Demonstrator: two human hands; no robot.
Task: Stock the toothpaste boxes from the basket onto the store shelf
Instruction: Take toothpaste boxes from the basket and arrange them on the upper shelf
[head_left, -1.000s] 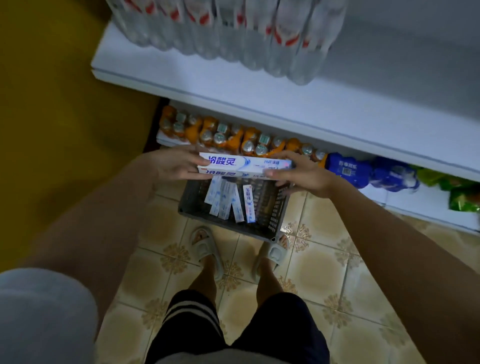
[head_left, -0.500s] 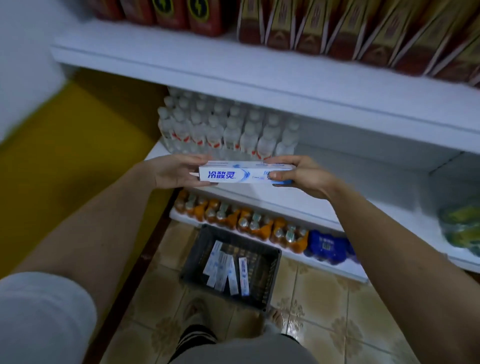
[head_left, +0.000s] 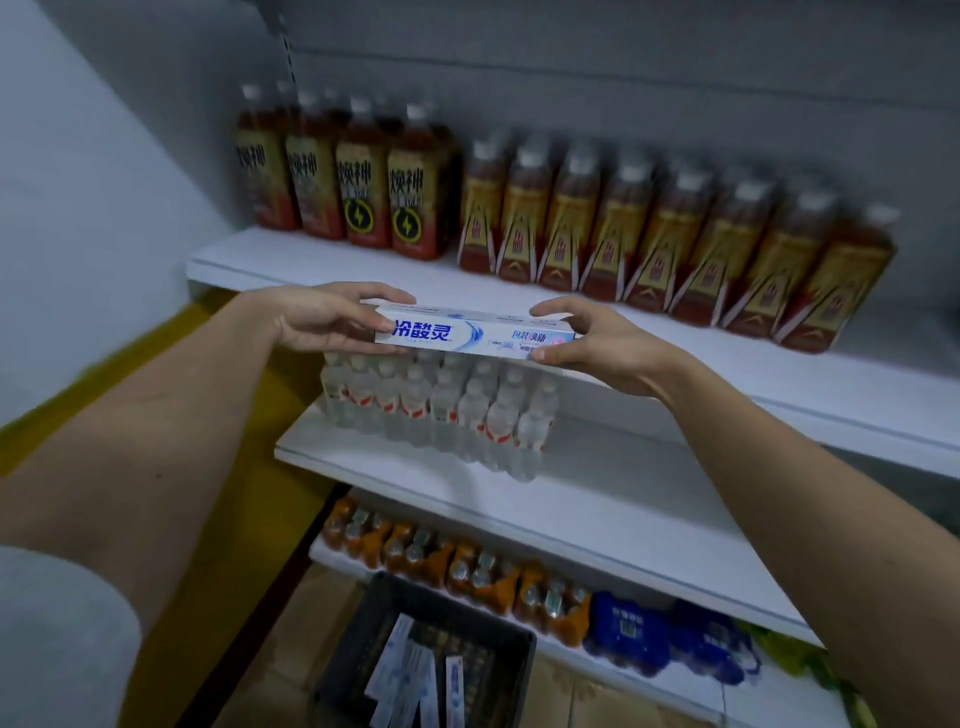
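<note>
white shelf (head_left: 675, 338), both hands' fingers (head_left: 384, 300) clasping long glossy toothpaste box (head_left: 472, 335) ends

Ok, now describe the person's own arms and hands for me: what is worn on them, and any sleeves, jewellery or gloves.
Both hands are bare: no gloves, and no rings show on the left hand or the right hand. Both forearms are uncovered, with no watch or wristband visible at either wrist. A short, light grey fabric sleeve covers the left upper arm at the lower left edge of the view. The right arm's sleeve is out of view.
</note>
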